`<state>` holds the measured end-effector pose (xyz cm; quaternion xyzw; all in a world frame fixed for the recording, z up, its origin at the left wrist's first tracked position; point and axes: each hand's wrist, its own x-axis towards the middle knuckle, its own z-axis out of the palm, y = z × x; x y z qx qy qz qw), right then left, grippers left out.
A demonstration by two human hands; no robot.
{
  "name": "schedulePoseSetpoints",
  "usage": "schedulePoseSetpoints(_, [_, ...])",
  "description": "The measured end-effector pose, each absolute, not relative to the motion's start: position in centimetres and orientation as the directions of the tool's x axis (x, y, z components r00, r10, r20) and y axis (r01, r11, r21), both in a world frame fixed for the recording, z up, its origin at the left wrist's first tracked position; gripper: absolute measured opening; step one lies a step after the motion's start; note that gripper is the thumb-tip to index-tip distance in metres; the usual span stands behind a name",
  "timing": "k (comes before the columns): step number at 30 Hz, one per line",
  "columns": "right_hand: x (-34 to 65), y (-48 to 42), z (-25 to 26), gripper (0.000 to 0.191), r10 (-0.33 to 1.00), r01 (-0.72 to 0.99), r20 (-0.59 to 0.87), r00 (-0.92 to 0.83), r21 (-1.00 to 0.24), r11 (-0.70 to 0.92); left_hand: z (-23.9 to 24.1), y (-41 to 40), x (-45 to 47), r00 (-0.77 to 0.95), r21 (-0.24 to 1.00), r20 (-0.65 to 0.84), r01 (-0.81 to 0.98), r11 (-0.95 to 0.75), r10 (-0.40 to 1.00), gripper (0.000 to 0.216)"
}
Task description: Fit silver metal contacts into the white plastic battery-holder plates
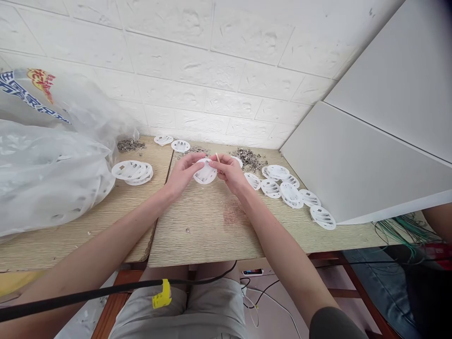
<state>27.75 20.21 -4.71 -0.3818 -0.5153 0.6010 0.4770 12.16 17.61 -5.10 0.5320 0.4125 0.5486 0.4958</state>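
Observation:
My left hand (183,173) grips a round white plastic disc (205,175) by its left side, thumb on top. The disc has small slots and is tilted up above the table. My right hand (231,174) is closed around a thin pale stick (218,158), whose tip points up past the fingers. The right thumb rests at the disc's upper right edge. Behind both hands lie heaps of small metal pieces (250,159). Another white disc (237,161) is partly hidden behind my right hand. What the right fingertips do under the disc is hidden.
Stacked white discs (277,172) spread to the right, and more discs (129,170) lie left. A large plastic bag (45,174) fills the left side. A grey-white panel (374,165) stands right, with green wires (402,230) beyond. A black cable (116,287) crosses in front.

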Motion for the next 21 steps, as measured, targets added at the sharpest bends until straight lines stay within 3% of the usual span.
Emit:
schedulePoseSetpoints(5, [27.6, 20.3, -5.0, 0.036, 0.938, -0.116, 0.043, -0.344, -0.993, 0.003, -6.1, 18.0, 11.7, 0.057, 0.939, 0.275, 0.2, -0.281, 0.96, 0.023])
schedulePoseSetpoints(9, [27.5, 20.3, -5.3, 0.036, 0.926, -0.06, 0.055, -0.372, -0.998, 0.035, -6.4, 18.3, 11.0, 0.116, 0.724, 0.447, 0.535, -0.436, 0.887, 0.011])
schedulePoseSetpoints(12, [27.5, 20.3, -5.4, 0.036, 0.927, -0.055, 0.072, -0.367, -0.997, 0.056, -6.2, 18.4, 10.7, 0.237, 0.565, 0.49, 0.646, -0.513, 0.839, 0.011])
schedulePoseSetpoints(17, [27.5, 20.4, -5.4, 0.036, 0.929, -0.032, 0.06, -0.366, -0.998, 0.052, -5.6, 18.3, 10.6, 0.326, 0.482, 0.39, 0.725, -0.492, 0.861, 0.01])
schedulePoseSetpoints(21, [27.5, 20.6, -5.6, 0.035, 0.936, -0.014, 0.067, -0.344, -0.998, 0.066, -4.5, 18.2, 10.3, 0.358, 0.493, 0.183, 0.772, -0.401, 0.916, 0.007])
